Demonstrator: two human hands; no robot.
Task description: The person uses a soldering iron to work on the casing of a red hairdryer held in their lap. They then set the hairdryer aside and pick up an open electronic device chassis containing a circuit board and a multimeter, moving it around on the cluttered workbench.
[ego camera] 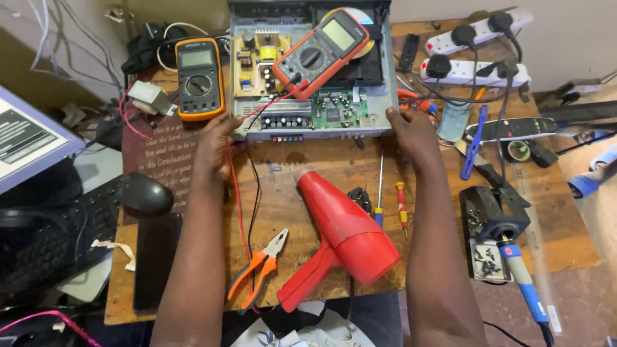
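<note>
2 bare hands are gripping an opened disc player (308, 115) at the upper centre of the frame: the left hand (217, 138) is closing its fingers on the near left corner of the metal chassis, and the right hand (411, 128) is clasping the near right corner. Inside the player, green and yellow circuit boards are showing, and 1 red multimeter (319, 45) is lying tilted across them beside a silver disc. 1 orange multimeter (200, 77) is resting just left of the player, its red and black leads trailing down the wooden table (302, 167). Below centre, a red hair dryer (340, 238) is lying on its side between the forearms, with orange-handled pliers (260, 266) to its left and 2 small screwdrivers (391, 202) near its upper right. At lower right, a blue-handled soldering iron (524, 283) is sitting in its black stand. At upper right, 2 white power strips (479, 51) are carrying black plugs.
</note>
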